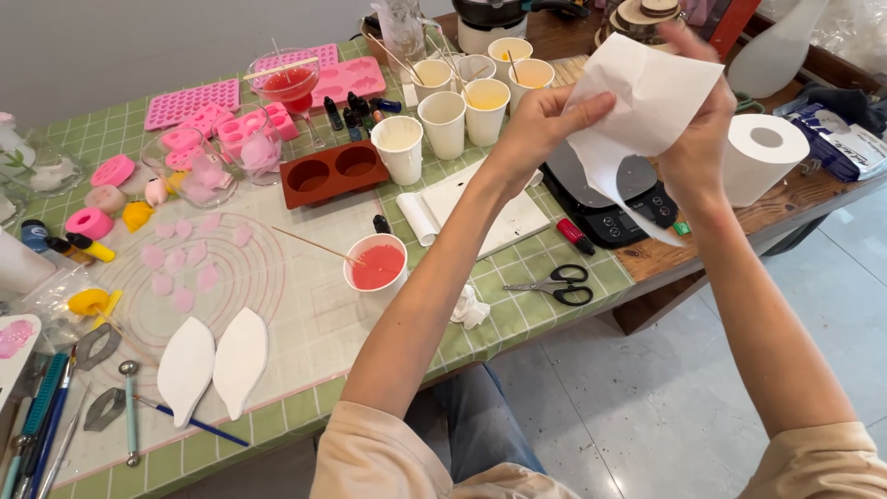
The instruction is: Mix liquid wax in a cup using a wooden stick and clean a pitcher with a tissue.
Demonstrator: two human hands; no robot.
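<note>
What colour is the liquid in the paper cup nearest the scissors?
Coral red liquid in the white paper cup; the head view shows it.

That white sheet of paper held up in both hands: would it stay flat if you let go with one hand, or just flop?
The white paper sheet would probably flop: it already creases and bends between the left hand and the right hand, and its lower corner hangs loose. It looks thin, so likely very light. It would probably tear or crumple easily if pulled hard.

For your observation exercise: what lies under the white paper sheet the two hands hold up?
Below the paper sheet a dark kitchen scale shows on the wooden table. The sheet covers part of its platform, so anything resting there cannot be seen.
</note>
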